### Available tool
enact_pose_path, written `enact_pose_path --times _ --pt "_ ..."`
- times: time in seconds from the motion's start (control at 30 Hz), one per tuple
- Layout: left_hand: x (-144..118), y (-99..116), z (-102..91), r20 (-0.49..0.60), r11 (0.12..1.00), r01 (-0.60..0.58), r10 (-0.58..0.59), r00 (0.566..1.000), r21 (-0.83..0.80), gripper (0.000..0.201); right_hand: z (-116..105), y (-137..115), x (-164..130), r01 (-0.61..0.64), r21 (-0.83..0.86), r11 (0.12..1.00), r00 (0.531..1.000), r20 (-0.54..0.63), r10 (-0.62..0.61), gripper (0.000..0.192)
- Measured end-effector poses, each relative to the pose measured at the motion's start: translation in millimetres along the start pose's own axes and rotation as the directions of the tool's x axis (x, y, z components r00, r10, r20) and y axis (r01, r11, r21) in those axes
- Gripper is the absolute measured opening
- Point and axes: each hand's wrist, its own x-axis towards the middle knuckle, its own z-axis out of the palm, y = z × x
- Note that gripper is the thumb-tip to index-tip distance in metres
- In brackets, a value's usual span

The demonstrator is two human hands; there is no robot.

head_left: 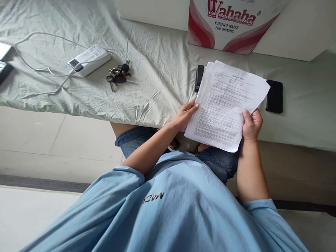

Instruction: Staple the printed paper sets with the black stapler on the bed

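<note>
A stack of printed papers point(224, 102) is held between my two hands, above my lap and the table's near edge. My left hand point(185, 115) is closed on the stack's left edge, thumb on top. On the right edge, my right hand point(251, 124) pinches the sheets, its thumb pressing the top page. Dense small text fills that page under a short heading. The sheets are slightly fanned at the upper left. A black phone point(274, 96) lies just right of the papers. Partly hidden behind their left edge is a narrow black object point(199, 77).
A pale green cloth point(148, 66) covers the table. A bunch of keys point(118, 75) lies left of centre, beside a white box-shaped device point(90, 60) and a white cable point(52, 72). Across the table stands a Wahaha water carton point(234, 25). Dark devices point(1, 74) sit at far left.
</note>
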Motion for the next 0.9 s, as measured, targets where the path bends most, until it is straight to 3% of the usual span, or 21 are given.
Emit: enact_pose_path --times 0.4,0.9 --pt "2.2 -1.5 -2.1 0.027 1.000 0.024 -0.025 0.999 0.007 0.065 3.5 -6.8 -1.1 -0.016 0.007 1.000 0.999 0.033 0.016 0.049" --pt "-0.3 2.7 1.0 -0.041 0.998 0.036 -0.038 0.998 -0.046 0.056 3.0 -10.2 -2.0 -0.044 0.018 0.999 0.998 0.037 0.044 0.042"
